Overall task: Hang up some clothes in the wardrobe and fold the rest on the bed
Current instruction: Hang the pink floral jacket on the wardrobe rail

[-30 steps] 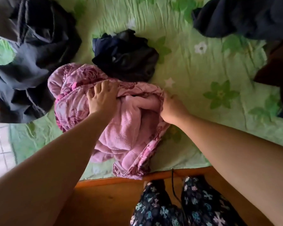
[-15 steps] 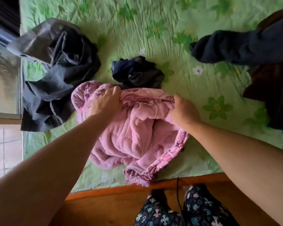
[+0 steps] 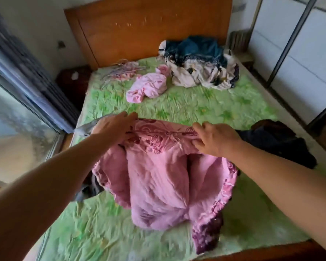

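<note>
Pink fleece garment [image 3: 158,178] is up off the bed [image 3: 205,110], held along its top edge by both hands!

There's open green sheet across the middle of the bed, with the window [image 3: 17,132] tight along the left side and the sliding wardrobe doors [image 3: 299,53] beyond the right edge. The left hand [image 3: 113,127] grips the patterned trim, and the right hand [image 3: 216,138] pinches it further along, fingers curled. The garment hangs plush side towards us, dark floral border down its right, bottom bunched on the sheet near the foot. A grey garment [image 3: 83,129] peeks out behind on the left. Hangers [image 3: 120,71], a small pink garment [image 3: 149,86] and a patterned bundle [image 3: 199,68] crowd the headboard [image 3: 149,25] end. A dark garment [image 3: 277,142] lies just right.
</note>
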Action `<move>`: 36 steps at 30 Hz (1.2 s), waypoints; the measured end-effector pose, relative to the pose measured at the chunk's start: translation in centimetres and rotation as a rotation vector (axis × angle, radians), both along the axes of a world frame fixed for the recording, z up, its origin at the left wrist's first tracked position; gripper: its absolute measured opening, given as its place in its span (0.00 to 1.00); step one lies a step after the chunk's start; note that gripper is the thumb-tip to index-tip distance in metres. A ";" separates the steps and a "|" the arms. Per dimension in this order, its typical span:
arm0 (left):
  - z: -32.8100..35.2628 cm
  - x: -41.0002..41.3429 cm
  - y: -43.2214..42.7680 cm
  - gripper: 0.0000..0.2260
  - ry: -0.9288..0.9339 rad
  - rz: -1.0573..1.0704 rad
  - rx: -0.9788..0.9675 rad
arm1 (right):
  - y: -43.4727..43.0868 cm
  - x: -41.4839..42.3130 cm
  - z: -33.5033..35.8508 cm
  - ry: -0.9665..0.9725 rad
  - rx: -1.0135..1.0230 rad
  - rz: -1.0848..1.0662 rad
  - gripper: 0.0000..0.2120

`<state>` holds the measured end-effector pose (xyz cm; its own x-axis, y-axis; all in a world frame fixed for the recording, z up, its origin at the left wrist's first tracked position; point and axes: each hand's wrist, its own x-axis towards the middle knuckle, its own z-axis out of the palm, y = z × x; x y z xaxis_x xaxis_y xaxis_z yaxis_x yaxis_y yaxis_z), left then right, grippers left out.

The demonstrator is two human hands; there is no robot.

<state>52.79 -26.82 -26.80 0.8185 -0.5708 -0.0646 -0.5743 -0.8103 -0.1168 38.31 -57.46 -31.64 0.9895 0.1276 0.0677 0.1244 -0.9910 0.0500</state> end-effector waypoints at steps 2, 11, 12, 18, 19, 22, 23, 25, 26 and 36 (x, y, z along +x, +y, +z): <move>3.7 -0.6 0.7 0.26 -0.100 -0.019 -0.010 | 0.2 0.3 3.7 -0.017 -0.046 -0.032 0.25; 14.5 -3.1 0.6 0.29 -0.380 -0.093 -0.119 | -1.3 -1.0 13.4 -0.272 -0.389 -0.160 0.30; 14.8 -3.1 0.6 0.30 -0.381 -0.091 -0.121 | -1.7 -1.0 14.1 -0.316 -0.395 -0.182 0.29; 15.5 -3.6 0.6 0.26 -0.376 0.055 -0.137 | -2.9 -2.2 19.6 -0.461 -0.377 -0.354 0.17; 15.8 -3.9 0.5 0.25 -0.343 0.091 -0.174 | -3.0 -2.5 20.5 -0.475 -0.382 -0.370 0.17; 16.0 -3.9 -0.1 0.22 -0.182 0.088 -0.307 | -3.5 -3.6 22.6 -0.505 -0.393 -0.436 0.15; 16.0 -4.1 -0.6 0.21 -0.146 0.059 -0.316 | -3.7 -4.0 23.2 -0.494 -0.390 -0.455 0.15; 15.9 -4.6 -1.9 0.15 -0.102 0.004 -0.325 | -4.3 -4.9 24.3 -0.433 -0.395 -0.482 0.18; 15.6 -4.6 -2.5 0.13 -0.084 -0.004 -0.341 | -4.6 -5.4 24.7 -0.411 -0.402 -0.491 0.19; 11.1 -3.9 -12.4 0.20 0.136 -0.170 -0.663 | -12.7 -15.2 24.0 -0.250 -0.189 -0.728 0.15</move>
<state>48.92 -39.21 -15.66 0.7240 -0.6444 0.2462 -0.6736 -0.5835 0.4536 23.07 -70.16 -7.61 0.7871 -0.5142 0.3408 -0.5888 -0.7910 0.1664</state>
